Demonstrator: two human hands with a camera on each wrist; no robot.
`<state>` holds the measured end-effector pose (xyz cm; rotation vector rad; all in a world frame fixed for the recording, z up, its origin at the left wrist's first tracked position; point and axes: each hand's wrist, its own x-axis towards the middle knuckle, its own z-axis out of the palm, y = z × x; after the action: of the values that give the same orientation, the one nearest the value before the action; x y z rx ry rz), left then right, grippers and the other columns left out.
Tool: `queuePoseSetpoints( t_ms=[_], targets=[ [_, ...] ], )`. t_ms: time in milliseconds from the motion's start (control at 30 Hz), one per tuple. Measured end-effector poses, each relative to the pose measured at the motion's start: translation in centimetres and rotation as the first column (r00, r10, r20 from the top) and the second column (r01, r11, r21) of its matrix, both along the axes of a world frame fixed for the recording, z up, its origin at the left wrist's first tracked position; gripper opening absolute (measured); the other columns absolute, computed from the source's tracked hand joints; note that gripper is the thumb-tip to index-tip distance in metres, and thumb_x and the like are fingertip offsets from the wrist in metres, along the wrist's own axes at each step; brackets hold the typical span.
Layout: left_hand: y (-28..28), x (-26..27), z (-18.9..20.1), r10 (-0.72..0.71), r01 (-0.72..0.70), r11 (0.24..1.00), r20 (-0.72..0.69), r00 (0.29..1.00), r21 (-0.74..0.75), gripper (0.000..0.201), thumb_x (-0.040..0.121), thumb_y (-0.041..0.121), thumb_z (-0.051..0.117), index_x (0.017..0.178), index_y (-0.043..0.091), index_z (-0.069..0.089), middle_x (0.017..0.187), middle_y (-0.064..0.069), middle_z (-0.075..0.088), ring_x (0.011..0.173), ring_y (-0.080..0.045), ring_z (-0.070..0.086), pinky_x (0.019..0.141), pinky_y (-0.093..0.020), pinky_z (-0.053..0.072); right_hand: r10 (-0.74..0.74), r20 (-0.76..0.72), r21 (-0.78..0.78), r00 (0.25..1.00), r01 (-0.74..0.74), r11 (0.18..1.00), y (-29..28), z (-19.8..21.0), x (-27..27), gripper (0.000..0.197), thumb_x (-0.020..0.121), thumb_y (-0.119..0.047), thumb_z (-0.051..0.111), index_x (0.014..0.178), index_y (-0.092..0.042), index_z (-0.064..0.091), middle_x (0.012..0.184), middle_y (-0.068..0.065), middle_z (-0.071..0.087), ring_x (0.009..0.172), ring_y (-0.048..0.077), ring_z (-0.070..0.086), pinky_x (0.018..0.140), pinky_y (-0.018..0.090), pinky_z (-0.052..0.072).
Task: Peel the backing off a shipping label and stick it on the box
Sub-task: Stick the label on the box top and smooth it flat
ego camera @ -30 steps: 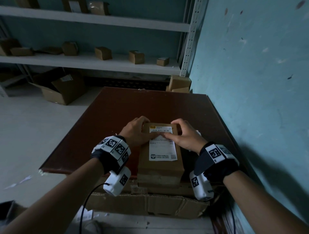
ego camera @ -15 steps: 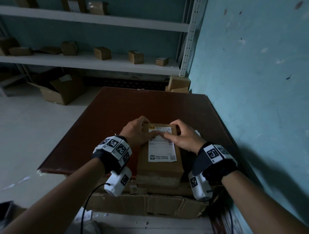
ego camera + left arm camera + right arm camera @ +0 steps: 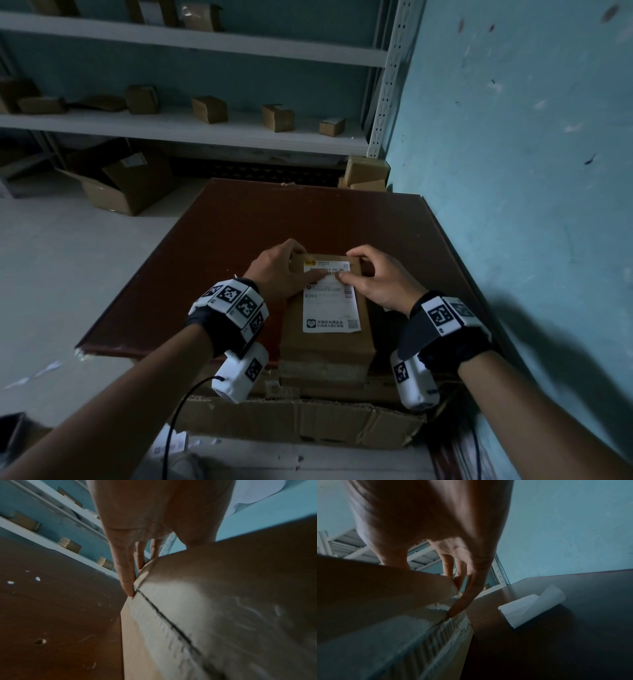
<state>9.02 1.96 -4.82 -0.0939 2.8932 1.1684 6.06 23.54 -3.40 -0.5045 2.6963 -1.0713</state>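
Note:
A brown cardboard box lies lengthwise on the dark red table. A white shipping label sits flat on its top face. My left hand and right hand flank the box's far end, and both thumbs press on the label's upper part, tips nearly meeting. In the left wrist view, my left hand's straight fingers rest against the side of the box. The right hand's fingers lie the same way along the other side of the box. The peeled backing lies curled on the table to the right.
A teal wall runs along the table's right edge. White shelving with several small cartons stands behind. An open carton sits on the floor to the left. Flattened cardboard lies under the table's near edge.
Both thumbs have shifted only slightly on the label's upper part. The box and label have stayed where they were.

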Motion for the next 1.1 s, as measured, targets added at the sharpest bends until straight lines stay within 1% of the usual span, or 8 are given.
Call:
queuePoseSetpoints(
  t_ms=[67, 133, 233, 400, 533, 667, 767, 1100],
  targets=[
    [0.0, 0.0, 0.0, -0.005, 0.005, 1.0, 0.0, 1.0, 0.0, 0.056, 0.084, 0.054, 0.071, 0.127, 0.026, 0.049, 0.114, 0.003, 0.061, 0.091, -0.01, 0.065, 0.062, -0.02, 0.053, 0.006, -0.004, -0.006, 1.0, -0.006, 1.0, -0.1, -0.1, 0.2, 0.048, 0.09, -0.047, 0.068, 0.13, -0.025, 0.054, 0.116, -0.01, 0.061, 0.102, 0.007, 0.059, 0.068, 0.015, 0.041],
    [-0.1, 0.0, 0.0, -0.016, 0.016, 1.0, -0.002, 1.0, 0.003, 0.058, 0.083, 0.054, 0.071, 0.127, 0.025, 0.049, 0.113, 0.003, 0.061, 0.089, -0.009, 0.065, 0.062, -0.02, 0.053, 0.01, -0.013, -0.015, 1.0, -0.01, 1.0, -0.2, -0.2, 0.3, 0.048, 0.087, -0.05, 0.071, 0.125, -0.025, 0.055, 0.108, -0.011, 0.066, 0.094, 0.002, 0.063, 0.066, 0.016, 0.045],
    [-0.1, 0.1, 0.0, -0.022, 0.022, 1.0, -0.009, 1.0, 0.007, 0.058, 0.082, 0.055, 0.072, 0.127, 0.025, 0.05, 0.112, 0.004, 0.06, 0.089, -0.009, 0.065, 0.061, -0.019, 0.053, 0.009, -0.02, -0.013, 1.0, -0.009, 1.0, -0.4, -0.3, 0.2, 0.05, 0.085, -0.05, 0.073, 0.124, -0.025, 0.055, 0.105, -0.011, 0.067, 0.09, -0.001, 0.063, 0.065, 0.017, 0.046],
    [-0.2, 0.1, 0.0, -0.025, 0.025, 1.0, -0.003, 1.0, 0.01, 0.055, 0.083, 0.054, 0.072, 0.125, 0.027, 0.05, 0.11, 0.005, 0.061, 0.087, -0.007, 0.064, 0.059, -0.018, 0.05, 0.001, 0.008, -0.028, 1.0, 0.0, 1.0, -0.2, -0.4, -0.1, 0.048, 0.087, -0.048, 0.07, 0.127, -0.027, 0.055, 0.112, -0.011, 0.064, 0.099, 0.005, 0.062, 0.07, 0.022, 0.048],
    [-0.1, 0.3, 0.0, -0.01, 0.01, 1.0, -0.003, 1.0, 0.029, 0.051, 0.084, 0.053, 0.072, 0.122, 0.028, 0.051, 0.107, 0.006, 0.062, 0.085, -0.006, 0.064, 0.059, -0.018, 0.05, -0.005, 0.015, -0.028, 1.0, 0.006, 1.0, -0.1, -0.4, -0.3, 0.049, 0.091, -0.042, 0.066, 0.135, -0.025, 0.054, 0.126, -0.006, 0.061, 0.116, 0.012, 0.056, 0.085, 0.027, 0.043],
    [0.0, 0.3, 0.2, 0.002, -0.002, 1.0, 0.003, 1.0, 0.015, 0.051, 0.084, 0.053, 0.072, 0.123, 0.026, 0.051, 0.109, 0.004, 0.063, 0.087, -0.009, 0.065, 0.061, -0.02, 0.053, -0.009, -0.014, -0.031, 1.0, 0.009, 0.999, -0.4, -0.6, -0.1, 0.038, 0.091, -0.044, 0.066, 0.123, -0.025, 0.058, 0.113, -0.009, 0.065, 0.103, 0.009, 0.062, 0.07, 0.02, 0.045],
    [0.2, 0.3, 0.2, 0.012, -0.012, 1.0, -0.007, 1.0, -0.005, 0.053, 0.083, 0.056, 0.071, 0.123, 0.026, 0.052, 0.11, 0.004, 0.061, 0.089, -0.011, 0.065, 0.063, -0.022, 0.054, -0.037, -0.056, -0.019, 0.998, 0.036, 0.999, -0.7, -0.8, 0.0, 0.037, 0.088, -0.049, 0.069, 0.113, -0.024, 0.058, 0.101, -0.009, 0.066, 0.088, 0.005, 0.064, 0.062, 0.02, 0.045],
    [0.3, 0.1, 0.2, 0.038, -0.04, 0.998, -0.039, 0.999, -0.058, 0.054, 0.08, 0.064, 0.068, 0.116, 0.026, 0.055, 0.109, 0.004, 0.061, 0.091, -0.013, 0.063, 0.066, -0.024, 0.053, -0.074, -0.143, 0.032, 0.987, 0.079, 0.996, -1.3, -1.1, -0.3, 0.032, 0.087, -0.05, 0.068, 0.1, -0.021, 0.059, 0.088, -0.008, 0.066, 0.077, 0.007, 0.065, 0.06, 0.024, 0.049]
  ],
)
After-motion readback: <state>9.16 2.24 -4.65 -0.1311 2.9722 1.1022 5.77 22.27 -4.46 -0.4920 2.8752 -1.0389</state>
